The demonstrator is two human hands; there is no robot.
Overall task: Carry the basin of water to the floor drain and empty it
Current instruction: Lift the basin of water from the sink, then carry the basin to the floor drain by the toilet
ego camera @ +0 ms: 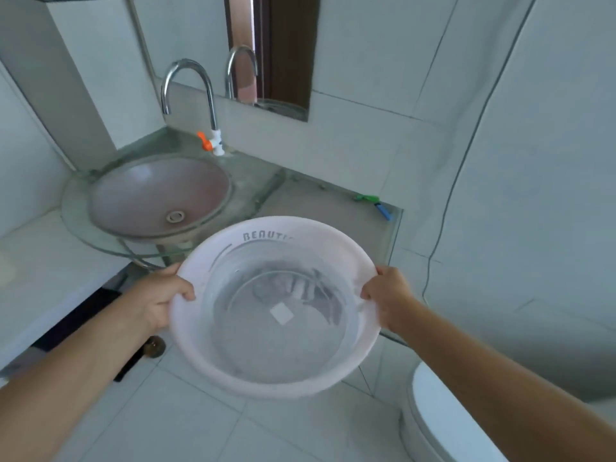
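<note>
With both hands, left (156, 296) and right (388, 296), clamped on the basin (276, 371) rim between them, any tilt could slosh water out.

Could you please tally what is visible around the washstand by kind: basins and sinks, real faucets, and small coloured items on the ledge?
Basins and sinks: 2, the pink basin held by the left hand and right hand, and the sink.
Faucets: 1, the faucet.
Small ledge items: 2, the green item and the blue item.
Total: 5
</note>
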